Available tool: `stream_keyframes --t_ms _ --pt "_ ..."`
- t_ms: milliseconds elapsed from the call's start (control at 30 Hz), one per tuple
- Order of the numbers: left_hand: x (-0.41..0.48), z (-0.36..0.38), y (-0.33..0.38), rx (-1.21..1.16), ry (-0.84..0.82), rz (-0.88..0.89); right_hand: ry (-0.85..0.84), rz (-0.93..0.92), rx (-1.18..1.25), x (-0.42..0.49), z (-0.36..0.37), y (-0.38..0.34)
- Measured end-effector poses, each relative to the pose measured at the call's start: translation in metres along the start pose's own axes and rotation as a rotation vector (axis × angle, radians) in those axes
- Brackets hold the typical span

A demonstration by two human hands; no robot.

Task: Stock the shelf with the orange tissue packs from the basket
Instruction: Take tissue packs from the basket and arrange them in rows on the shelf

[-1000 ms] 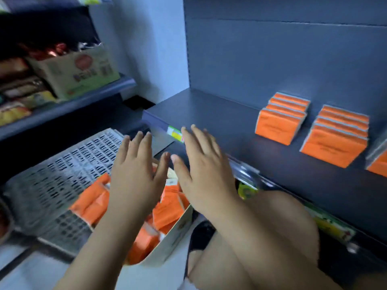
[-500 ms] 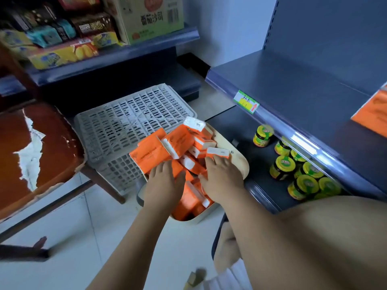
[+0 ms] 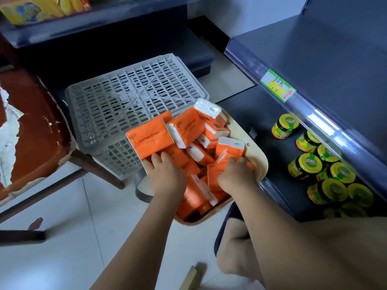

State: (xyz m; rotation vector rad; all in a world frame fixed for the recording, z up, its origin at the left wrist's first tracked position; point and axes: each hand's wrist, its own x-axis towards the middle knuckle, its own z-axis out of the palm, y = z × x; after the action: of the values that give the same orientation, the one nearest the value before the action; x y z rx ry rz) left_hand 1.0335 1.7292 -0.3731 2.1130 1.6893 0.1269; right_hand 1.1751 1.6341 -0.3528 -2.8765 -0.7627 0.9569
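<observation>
Shelf (image 3: 326, 59) fills the right side: dark grey, upper board's front edge runs diagonally with a clear strip, lower board beneath it. Grey slotted crate (image 3: 125, 97) sits bottom-up on the left, its near corner just behind the basket. Pale tiled floor (image 3: 62, 237) gives open room left of the arms. Basket (image 3: 259, 164), cream, stands between crate and lower board, right rim just beside that board's edge. Orange tissue packs (image 3: 149, 139) are heaped in it above rim level: orange wrap, white ends, small dark print, lying at all angles. Left grip (image 3: 167, 174) is back-up on the heap, fingertips at the lower edge of the top-left pack; holding or only touching, cannot tell. Right grip (image 3: 236, 174) is curled round a tilted pack (image 3: 216, 171) near the right rim. Jars (image 3: 305, 166) with yellow-green lids cluster on the lower board, near the basket but apart from it. Price label (image 3: 277, 85), green and yellow, sits on the strip.
</observation>
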Motion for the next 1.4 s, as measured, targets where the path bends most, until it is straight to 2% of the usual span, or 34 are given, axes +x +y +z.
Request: stream_keyframes --t_ms 233,400,600,767,967,1167,1300,1400 --pt "0.010 0.006 0.001 0.002 -0.051 -0.052 0.028 0.104 0.265 0.013 0.002 0.004" --pt "0.008 0.003 -0.003 0.157 -0.038 0.043 0.047 0.152 0.418 0.018 -0.012 0.008" --pt "-0.007 -0.018 -0.001 -0.304 -0.162 0.096 0.017 0.052 0.635 0.008 -0.042 0.011" --pt "-0.021 -0.057 0.006 -0.591 -0.104 0.104 0.106 -0.132 0.679 -0.018 -0.088 0.021" --pt "-0.032 -0.111 0.047 -0.928 -0.116 0.212 0.346 -0.306 0.743 -0.063 -0.145 0.045" --pt "-0.065 -0.141 0.135 -1.132 -0.318 0.448 0.629 -0.435 0.778 -0.129 -0.204 0.135" --pt "-0.109 -0.140 0.207 -1.167 -0.494 0.631 0.771 -0.383 0.943 -0.181 -0.225 0.228" --pt "-0.151 -0.133 0.265 -1.132 -0.590 0.771 0.963 -0.324 1.143 -0.217 -0.218 0.294"
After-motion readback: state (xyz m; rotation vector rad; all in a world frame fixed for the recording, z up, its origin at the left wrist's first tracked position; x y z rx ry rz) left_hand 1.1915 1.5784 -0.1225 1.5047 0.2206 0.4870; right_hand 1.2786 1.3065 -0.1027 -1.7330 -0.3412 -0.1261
